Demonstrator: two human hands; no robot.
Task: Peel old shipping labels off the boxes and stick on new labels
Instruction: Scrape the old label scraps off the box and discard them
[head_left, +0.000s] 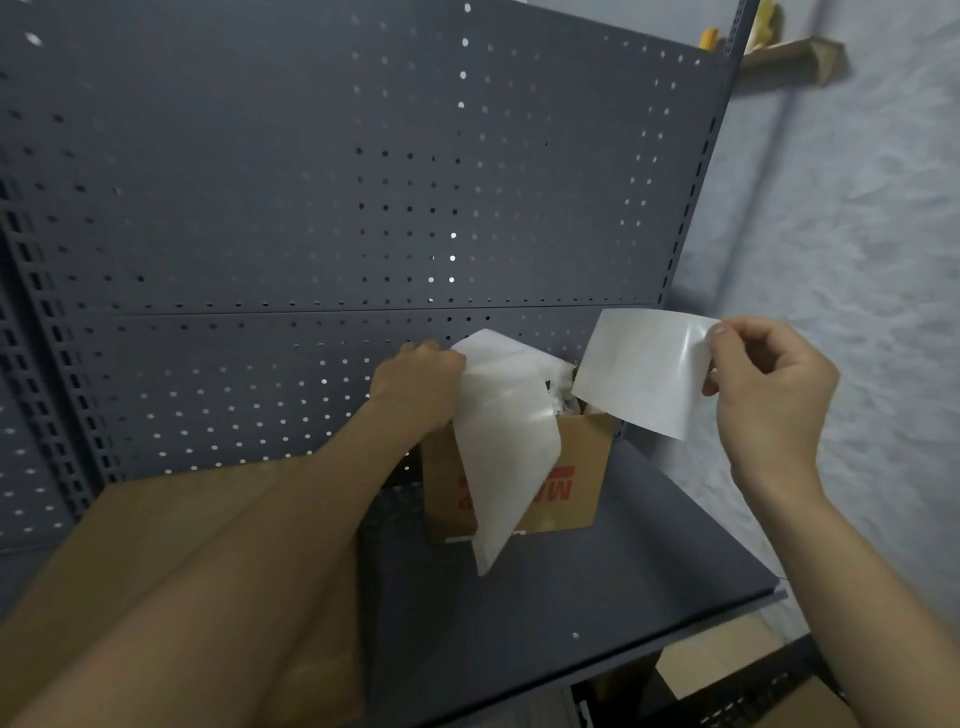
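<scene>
A small brown cardboard box (576, 467) with red print stands on the dark grey shelf (597, 582), close to the pegboard back. My left hand (421, 379) grips a long white backing sheet (506, 447) that hangs down over the box's front. My right hand (769, 384) pinches the upper right corner of a white label (644, 371), held in the air above and to the right of the box. Crumpled white paper shows at the box's open top.
A large flat cardboard box (171, 525) lies on the shelf at the left, partly under my left forearm. The perforated grey back panel (311, 208) rises behind. More cartons (691, 670) sit below the shelf at the lower right. A pale wall is on the right.
</scene>
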